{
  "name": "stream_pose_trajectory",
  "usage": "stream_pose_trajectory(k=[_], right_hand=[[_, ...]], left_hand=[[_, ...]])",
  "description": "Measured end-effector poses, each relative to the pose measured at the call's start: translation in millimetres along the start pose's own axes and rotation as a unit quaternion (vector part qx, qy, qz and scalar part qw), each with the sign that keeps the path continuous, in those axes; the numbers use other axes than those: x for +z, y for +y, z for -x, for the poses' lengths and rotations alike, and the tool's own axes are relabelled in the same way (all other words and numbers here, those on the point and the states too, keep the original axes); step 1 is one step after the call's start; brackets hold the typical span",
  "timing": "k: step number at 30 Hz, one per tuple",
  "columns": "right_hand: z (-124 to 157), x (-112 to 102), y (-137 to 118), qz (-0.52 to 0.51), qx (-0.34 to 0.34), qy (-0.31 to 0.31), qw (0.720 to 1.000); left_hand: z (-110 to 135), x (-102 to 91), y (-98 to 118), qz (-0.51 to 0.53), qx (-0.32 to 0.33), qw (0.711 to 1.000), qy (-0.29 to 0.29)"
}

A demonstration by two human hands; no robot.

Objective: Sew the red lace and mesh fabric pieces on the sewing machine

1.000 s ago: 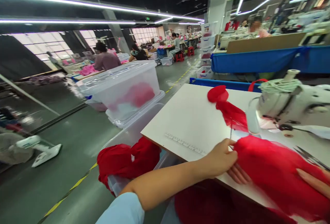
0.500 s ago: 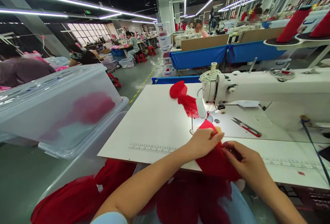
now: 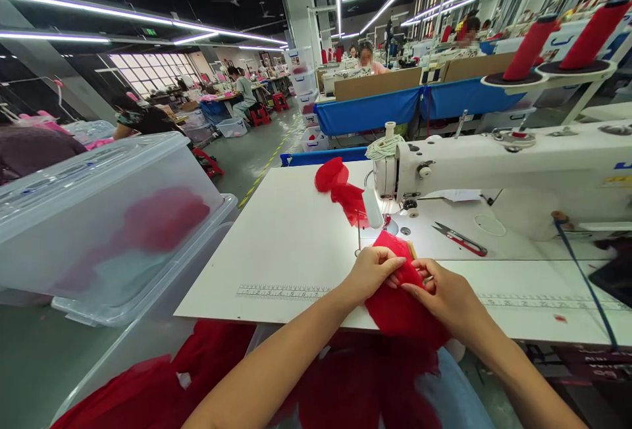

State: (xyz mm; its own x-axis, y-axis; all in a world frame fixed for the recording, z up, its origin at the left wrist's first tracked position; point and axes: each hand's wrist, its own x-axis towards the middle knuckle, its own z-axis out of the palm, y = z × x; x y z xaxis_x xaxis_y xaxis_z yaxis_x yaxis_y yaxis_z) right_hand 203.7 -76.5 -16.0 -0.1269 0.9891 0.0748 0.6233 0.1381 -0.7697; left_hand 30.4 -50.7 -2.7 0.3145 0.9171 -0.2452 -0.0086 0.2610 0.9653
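Note:
A piece of red fabric lies across the front edge of the sewing table, below the needle area of a white sewing machine. My left hand pinches its upper part from the left. From the right, my right hand pinches the same fabric, fingertips close to those of the left. A small yellowish strip shows beside the fabric, just above my fingers. More red fabric pieces lie behind the machine's needle. Red-handled thread snips rest on the machine bed to the right.
Clear plastic bins stand at the left, with red fabric showing through. A heap of red fabric lies below the table's left edge. Red thread cones stand at the back right. Several people sit at other machines. A printed ruler runs along the tabletop.
My right hand has moved closer to the left, and its fingers now meet the fabric near the left fingertips. The view has shifted slightly to the right.

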Motion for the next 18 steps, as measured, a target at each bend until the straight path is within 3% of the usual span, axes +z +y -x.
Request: stream_pose_trajectory(k=[5, 8, 11, 13, 14, 16, 18], right_hand=[[-1.3, -4.3, 9.2, -0.005, -0.002, -0.004, 1.0], [-3.0, -15.3, 15.9, 0.048, 0.003, -0.005, 0.999], [-7.0, -24.8, 15.7, 0.178, 0.051, 0.093, 0.978], [-10.8, -24.2, 8.5, 0.21, 0.002, 0.146, 0.967], [-12.8, -21.4, 3.3, 0.197, -0.052, 0.132, 0.97], [-16.5, -13.0, -7.2, 0.168, -0.131, 0.029, 0.977], [-19.1, -5.1, -13.8, 0.2, -0.09, -0.02, 0.975]], left_hand=[[4.0, -0.7, -1.6, 0.077, -0.005, 0.997, 0.019], [7.0, -1.4, -0.2, 0.143, -0.006, 0.99, 0.02], [6.6, -3.2, -0.1, 0.204, -0.013, 0.979, 0.024], [4.2, -4.5, -0.8, 0.243, -0.027, 0.97, 0.014], [2.9, -5.1, -1.1, 0.261, -0.035, 0.965, 0.007], [0.7, -6.0, -1.3, 0.294, -0.049, 0.955, -0.007], [-0.1, -6.8, -0.9, 0.319, -0.061, 0.946, -0.012]])
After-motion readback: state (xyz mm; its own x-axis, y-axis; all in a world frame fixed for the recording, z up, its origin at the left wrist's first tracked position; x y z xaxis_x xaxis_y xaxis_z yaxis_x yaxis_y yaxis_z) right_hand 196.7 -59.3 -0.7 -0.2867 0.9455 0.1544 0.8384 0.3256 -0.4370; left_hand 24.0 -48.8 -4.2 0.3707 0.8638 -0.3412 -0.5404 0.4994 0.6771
